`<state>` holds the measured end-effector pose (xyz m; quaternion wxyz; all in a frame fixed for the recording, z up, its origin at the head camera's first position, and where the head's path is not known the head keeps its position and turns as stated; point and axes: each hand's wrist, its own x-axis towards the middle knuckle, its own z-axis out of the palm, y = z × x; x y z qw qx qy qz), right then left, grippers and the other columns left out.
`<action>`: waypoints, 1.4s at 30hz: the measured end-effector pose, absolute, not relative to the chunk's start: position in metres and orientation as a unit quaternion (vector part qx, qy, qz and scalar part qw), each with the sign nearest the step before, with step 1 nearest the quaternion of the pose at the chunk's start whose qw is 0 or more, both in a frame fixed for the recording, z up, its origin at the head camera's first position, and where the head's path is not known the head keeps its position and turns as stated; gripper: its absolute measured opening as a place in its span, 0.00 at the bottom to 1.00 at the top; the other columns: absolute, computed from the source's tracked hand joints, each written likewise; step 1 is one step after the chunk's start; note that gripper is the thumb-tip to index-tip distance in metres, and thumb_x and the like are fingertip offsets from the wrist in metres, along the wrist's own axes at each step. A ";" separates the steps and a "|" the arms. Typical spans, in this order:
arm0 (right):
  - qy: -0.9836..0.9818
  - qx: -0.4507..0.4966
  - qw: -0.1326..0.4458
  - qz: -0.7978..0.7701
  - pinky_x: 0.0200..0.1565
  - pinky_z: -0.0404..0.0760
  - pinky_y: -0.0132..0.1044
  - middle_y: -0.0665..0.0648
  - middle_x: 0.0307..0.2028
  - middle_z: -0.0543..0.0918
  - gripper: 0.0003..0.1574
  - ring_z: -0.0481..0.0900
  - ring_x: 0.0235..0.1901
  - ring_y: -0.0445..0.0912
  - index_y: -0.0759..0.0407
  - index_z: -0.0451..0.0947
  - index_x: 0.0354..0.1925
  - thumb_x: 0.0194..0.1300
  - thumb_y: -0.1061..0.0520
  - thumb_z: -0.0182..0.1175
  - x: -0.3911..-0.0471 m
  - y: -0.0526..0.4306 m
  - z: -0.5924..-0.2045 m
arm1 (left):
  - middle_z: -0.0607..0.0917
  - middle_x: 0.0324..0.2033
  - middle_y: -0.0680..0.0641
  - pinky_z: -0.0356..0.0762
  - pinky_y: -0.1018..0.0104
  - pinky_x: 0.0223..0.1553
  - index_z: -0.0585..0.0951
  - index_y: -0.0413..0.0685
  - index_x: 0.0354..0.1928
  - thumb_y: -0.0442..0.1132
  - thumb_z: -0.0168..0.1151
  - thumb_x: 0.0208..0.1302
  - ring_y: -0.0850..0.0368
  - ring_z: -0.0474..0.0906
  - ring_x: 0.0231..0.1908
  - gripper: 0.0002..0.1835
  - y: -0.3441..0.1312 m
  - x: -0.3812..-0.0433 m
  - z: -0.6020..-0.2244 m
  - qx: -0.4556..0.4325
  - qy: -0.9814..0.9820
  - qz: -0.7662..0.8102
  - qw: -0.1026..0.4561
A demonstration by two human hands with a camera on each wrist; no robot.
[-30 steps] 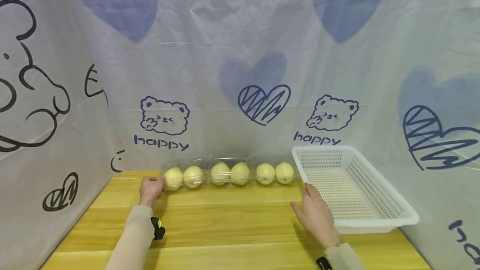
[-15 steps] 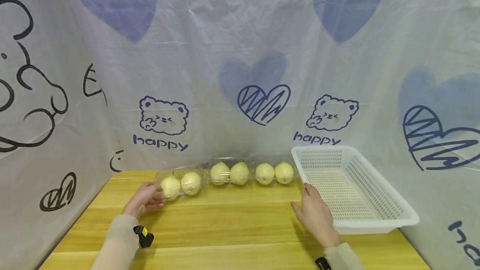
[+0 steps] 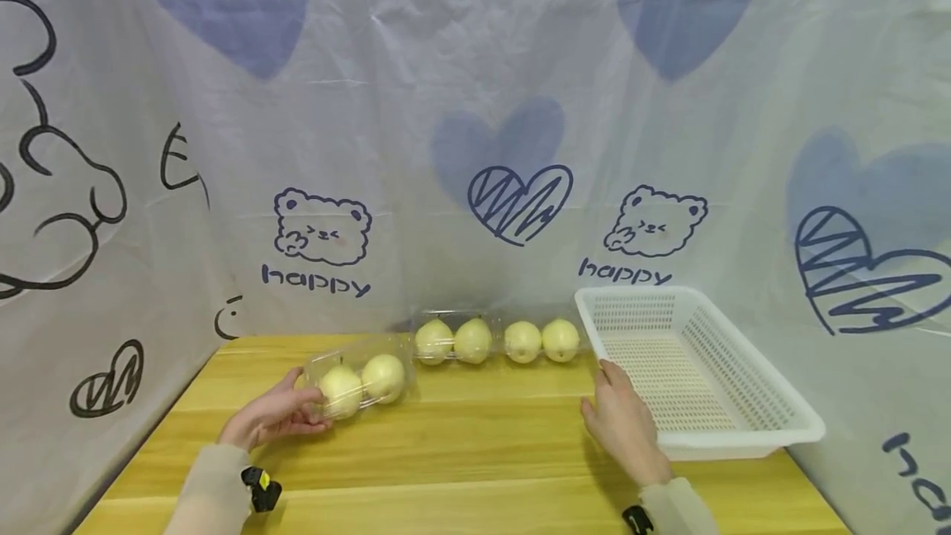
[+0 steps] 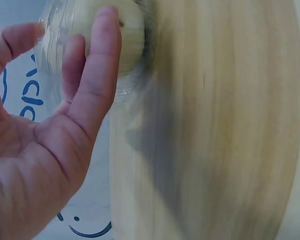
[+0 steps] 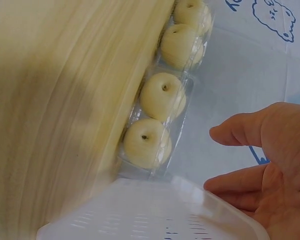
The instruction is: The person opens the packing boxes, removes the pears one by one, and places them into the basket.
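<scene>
My left hand (image 3: 278, 413) grips the left end of a clear plastic box (image 3: 332, 356) that holds two pale yellow pears (image 3: 384, 378). Thumb and fingers sit on either side of the box end in the left wrist view, with a pear (image 4: 134, 42) behind the fingers. The box is angled, its left end nearer me. On the other side, my right hand (image 3: 624, 423) lies along the left edge of a white slotted plastic basket (image 3: 731, 439). Its fingertips (image 5: 217, 186) are at the basket rim and the thumb stands apart, fingers fairly straight.
Two more clear boxes stand in a row against the back curtain (image 3: 475, 271), one with two pears (image 3: 472, 342), the other with two pears (image 3: 523, 343) close to the basket's back left corner. Everything stands on a wooden table (image 3: 461, 452).
My left hand has drawn the leftmost box of pears toward me, out of the row, and turned it at an angle. The right hand has stayed at the basket.
</scene>
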<state>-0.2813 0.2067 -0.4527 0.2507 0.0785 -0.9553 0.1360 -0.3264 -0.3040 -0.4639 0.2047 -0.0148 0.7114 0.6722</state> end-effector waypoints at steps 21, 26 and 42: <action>-0.955 0.084 0.253 0.131 0.41 0.85 0.52 0.71 0.59 0.74 0.32 0.77 0.53 0.63 0.79 0.75 0.53 0.57 0.57 0.68 -0.279 0.207 -0.452 | 0.80 0.37 0.35 0.84 0.53 0.47 0.17 0.53 0.72 0.34 0.54 0.66 0.46 0.86 0.37 0.57 -0.310 -0.317 -0.469 0.026 0.692 0.667 0.276; -0.956 0.080 0.249 0.132 0.41 0.84 0.52 0.71 0.59 0.74 0.32 0.78 0.53 0.63 0.78 0.75 0.54 0.57 0.57 0.68 -0.279 0.208 -0.453 | 0.78 0.38 0.37 0.83 0.52 0.48 0.17 0.52 0.72 0.33 0.53 0.65 0.43 0.86 0.39 0.56 -0.314 -0.314 -0.469 0.046 0.698 0.652 0.291; -0.954 0.093 0.255 0.126 0.51 0.81 0.57 0.74 0.57 0.75 0.28 0.77 0.54 0.66 0.77 0.81 0.45 0.57 0.52 0.70 -0.280 0.205 -0.449 | 0.76 0.36 0.38 0.81 0.47 0.52 0.19 0.52 0.74 0.33 0.57 0.65 0.42 0.85 0.39 0.58 -0.268 -0.311 -0.466 0.102 0.680 0.645 0.335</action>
